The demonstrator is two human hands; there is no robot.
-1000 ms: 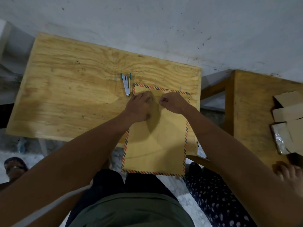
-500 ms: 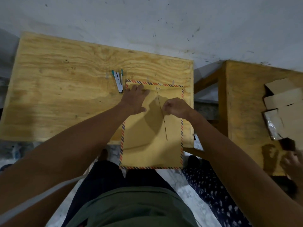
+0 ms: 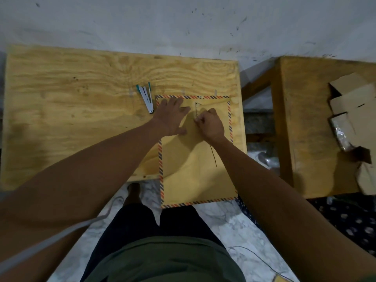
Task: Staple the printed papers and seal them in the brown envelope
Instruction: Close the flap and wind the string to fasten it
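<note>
While the brown striped-border paper envelope (image 3: pixel 195 159), overhanging the plywood table (image 3: pixel 81 119), is pressed flat by the open-fingered left hand (image 3: pixel 173 119), its thin dark closure string (image 3: pixel 213 155) is pinched by the right hand (image 3: pixel 209 125); a hard tug could tear the clasp.

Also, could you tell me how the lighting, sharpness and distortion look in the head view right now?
Head view: dim, warm light; the hands cast soft shadows on the brown envelope. Wide-angle bending curves the wooden table edges. The centre is fairly sharp, with the string and stapler legible; the forearms near the lens are soft. No glare.
</note>
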